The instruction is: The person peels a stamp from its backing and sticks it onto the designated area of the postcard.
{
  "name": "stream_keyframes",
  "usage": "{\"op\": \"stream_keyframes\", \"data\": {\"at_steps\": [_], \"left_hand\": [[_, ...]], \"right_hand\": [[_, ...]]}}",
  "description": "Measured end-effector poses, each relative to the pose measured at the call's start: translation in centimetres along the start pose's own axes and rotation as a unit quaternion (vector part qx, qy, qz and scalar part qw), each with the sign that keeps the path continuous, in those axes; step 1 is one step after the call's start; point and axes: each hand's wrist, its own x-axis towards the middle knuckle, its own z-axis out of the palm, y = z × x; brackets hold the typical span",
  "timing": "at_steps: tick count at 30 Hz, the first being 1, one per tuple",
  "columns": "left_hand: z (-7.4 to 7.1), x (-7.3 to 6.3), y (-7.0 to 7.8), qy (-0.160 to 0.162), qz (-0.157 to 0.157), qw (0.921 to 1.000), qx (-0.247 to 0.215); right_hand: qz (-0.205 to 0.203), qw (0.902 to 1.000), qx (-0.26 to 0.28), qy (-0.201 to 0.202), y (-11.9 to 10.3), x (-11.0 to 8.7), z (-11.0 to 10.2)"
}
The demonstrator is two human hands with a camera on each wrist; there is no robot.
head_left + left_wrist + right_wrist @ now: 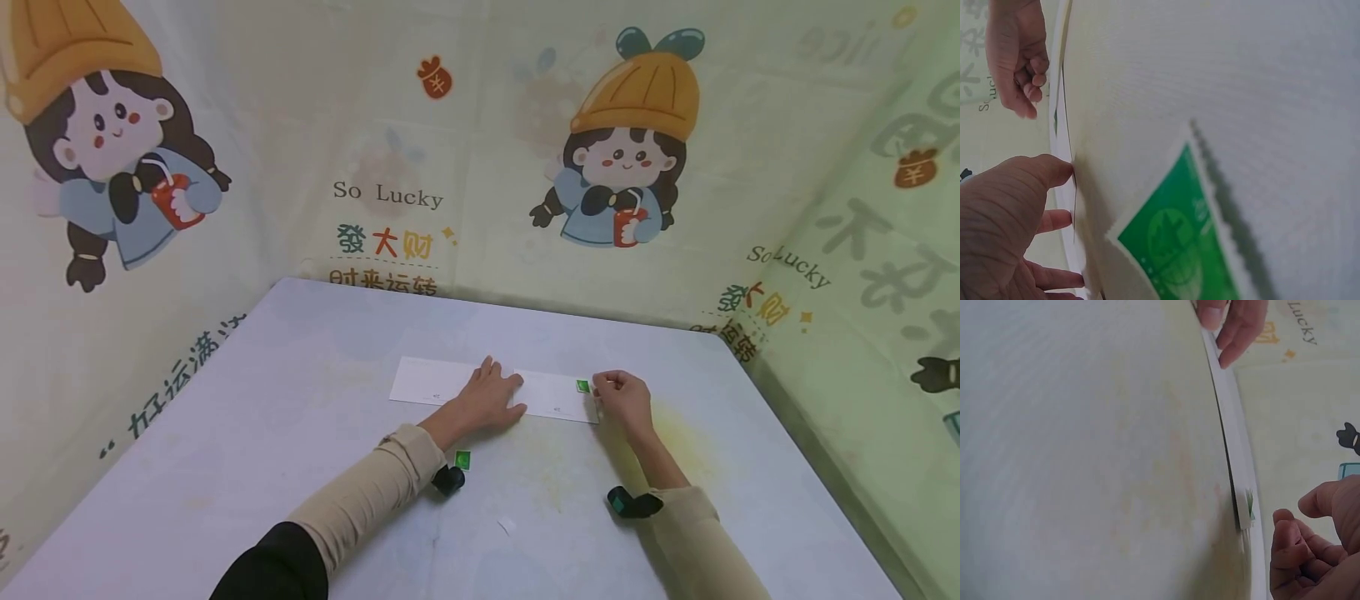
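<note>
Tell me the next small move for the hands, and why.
Perhaps press the green stamp down with the right hand, which is close beside it. It lies at the right white card's upper right corner, and I cannot tell whether it is stuck. The left hand, at that card's left end, could steady it.

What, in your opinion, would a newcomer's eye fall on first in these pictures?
Probably the large orange-hatted cartoon figure printed on the cream backdrop, upper left in the head view. In the left wrist view, the bright green stamp with serrated white edges likely dominates the foreground. Then perhaps the left hand, over white rectangular papers on the pale table.
</note>
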Motion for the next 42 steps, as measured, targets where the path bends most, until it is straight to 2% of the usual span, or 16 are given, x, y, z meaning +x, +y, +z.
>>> {"op": "stream_keyframes", "data": {"at_steps": [4,7,14,20,26,31,42], "left_hand": [[-0.1,0.0,0.0,-0.005,-0.003,0.9999,-0.008],[-0.1,0.0,0.0,-0.008,-0.004,0.9999,-0.010],[0.1,0.1,0.0,0.004,0.002,1.0000,-0.002],[0.3,0.2,0.0,-0.002,0.001,1.0000,-0.001],[0.2,0.2,0.0,-0.007,-0.003,1.0000,-0.001],[0.0,0.1,0.1,-0.010,-0.008,0.9999,-0.001],[0.1,0.1,0.2,-0.001,0.000,1.0000,0.006]], "right_hand": [[-0.069,0.9958,-0.060,0.011,0.1,-0.3,-0.1],[-0.109,0.9896,-0.093,0.004,0.2,-0.5,-0.2],[-0.158,0.9773,-0.136,-0.041,0.0,-0.9,-0.1],[-0.201,0.9592,-0.190,-0.059,-0.3,-1.4,-0.1],[-0.218,0.9393,-0.256,-0.069,-0.5,-1.8,-0.1],[-0.216,0.9230,-0.302,-0.100,-0.7,-1.7,-0.2],[-0.217,0.8992,-0.340,-0.170,-0.7,-2.3,-0.2]]}}
